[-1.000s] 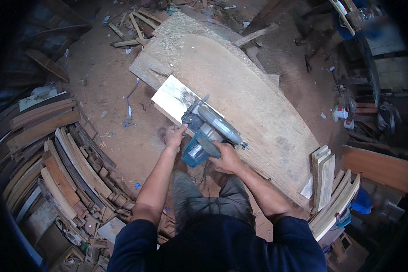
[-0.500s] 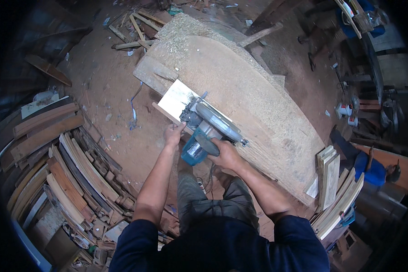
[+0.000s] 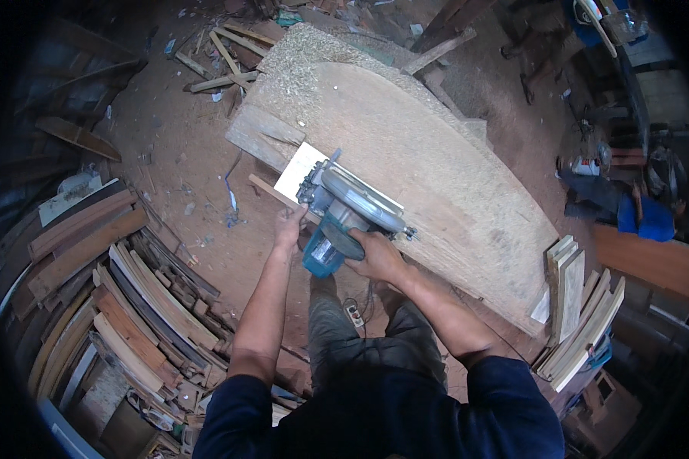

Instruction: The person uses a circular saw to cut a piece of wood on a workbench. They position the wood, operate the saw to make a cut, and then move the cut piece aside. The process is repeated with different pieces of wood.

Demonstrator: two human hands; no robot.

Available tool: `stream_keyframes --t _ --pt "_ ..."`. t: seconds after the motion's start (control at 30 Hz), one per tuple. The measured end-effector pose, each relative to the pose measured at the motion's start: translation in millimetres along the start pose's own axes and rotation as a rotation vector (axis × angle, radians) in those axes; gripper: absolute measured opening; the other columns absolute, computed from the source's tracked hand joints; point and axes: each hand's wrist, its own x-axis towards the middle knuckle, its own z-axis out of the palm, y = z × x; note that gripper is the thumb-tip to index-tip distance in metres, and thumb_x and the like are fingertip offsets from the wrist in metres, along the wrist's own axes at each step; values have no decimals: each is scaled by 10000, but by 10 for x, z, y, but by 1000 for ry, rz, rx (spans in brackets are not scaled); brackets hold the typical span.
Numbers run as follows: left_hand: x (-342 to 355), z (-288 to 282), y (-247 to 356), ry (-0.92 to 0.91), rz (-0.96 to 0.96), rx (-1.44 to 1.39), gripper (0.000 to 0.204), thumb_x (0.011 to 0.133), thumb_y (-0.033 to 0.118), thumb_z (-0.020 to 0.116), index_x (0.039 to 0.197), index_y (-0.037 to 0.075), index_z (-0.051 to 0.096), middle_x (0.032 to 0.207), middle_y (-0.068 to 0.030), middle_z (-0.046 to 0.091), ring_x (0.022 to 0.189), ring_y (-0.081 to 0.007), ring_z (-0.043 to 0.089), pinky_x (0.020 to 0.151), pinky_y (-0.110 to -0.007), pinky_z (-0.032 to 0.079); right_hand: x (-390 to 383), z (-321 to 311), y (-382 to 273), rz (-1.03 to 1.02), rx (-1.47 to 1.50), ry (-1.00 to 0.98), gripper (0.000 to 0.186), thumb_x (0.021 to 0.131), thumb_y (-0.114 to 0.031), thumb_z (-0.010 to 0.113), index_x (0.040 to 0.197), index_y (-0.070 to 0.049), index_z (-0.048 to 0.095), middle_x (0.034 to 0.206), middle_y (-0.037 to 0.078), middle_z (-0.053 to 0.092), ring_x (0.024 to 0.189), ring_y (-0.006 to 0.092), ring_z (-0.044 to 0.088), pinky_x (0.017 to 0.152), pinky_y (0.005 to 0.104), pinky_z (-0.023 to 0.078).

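Note:
My right hand (image 3: 371, 256) is closed on the dark handle of a teal and silver circular saw (image 3: 321, 252). The saw rests over a pale board (image 3: 295, 172), its guard covering much of that board's length. My left hand (image 3: 291, 226) has its fingers at the saw's front lower corner, gripping the board's edge where a narrow wooden strip (image 3: 268, 187) sticks out to the upper left. The pale board lies along the left edge of a large sawdust-covered wooden panel (image 3: 444, 199), beside a greyish plank (image 3: 249, 134). The blade's contact with the wood is hidden.
Curved offcuts (image 3: 130, 321) are piled at left, loose sticks (image 3: 230, 69) at top. Boards (image 3: 570, 291) stand by the panel's right end. A person in blue (image 3: 647, 218) is at the far right, near an orange-brown sheet (image 3: 643, 264). A power strip (image 3: 352, 312) lies below the saw.
The saw has moved toward the pale board's upper-left end, so less of that board shows. My hands stay on their grips. The person in blue has come into view at the right.

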Motion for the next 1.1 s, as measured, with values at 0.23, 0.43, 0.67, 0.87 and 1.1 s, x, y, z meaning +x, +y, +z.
stream_keyframes --t 0.23,0.43,0.67,0.87,1.1 --pt "101 -111 209 12 13 17 269 863 246 794 775 131 567 718 13 597 627 -82 550 620 -250 473 210 40 -115 -11 7 -6 551 750 -203 765 1213 33 582 972 277 675 936 441 647 813 481 509" --pt "241 -261 310 -11 17 44 260 873 258 780 798 128 569 740 4 601 655 -100 564 654 -265 482 379 39 -253 23 36 -35 541 749 -204 762 1205 33 593 960 285 673 926 443 649 813 473 513" --pt "304 -321 462 -30 -9 36 279 871 283 776 822 146 539 766 -10 603 698 -120 593 688 -281 496 521 111 -292 -19 -8 -4 535 770 -242 750 1206 23 589 950 279 681 919 445 656 816 486 530" --pt "359 -405 577 -50 -1 19 263 881 291 762 822 146 551 751 -5 594 708 -126 585 698 -295 488 664 101 -389 -1 -12 -52 560 773 -241 745 1240 20 580 1013 282 675 967 438 654 843 482 530" --pt "604 -619 556 -28 -16 55 203 889 295 753 911 146 618 862 19 652 770 -106 593 735 -296 465 838 126 -483 -15 49 -58 579 765 -235 752 1246 33 573 1038 287 670 977 441 652 839 477 534"
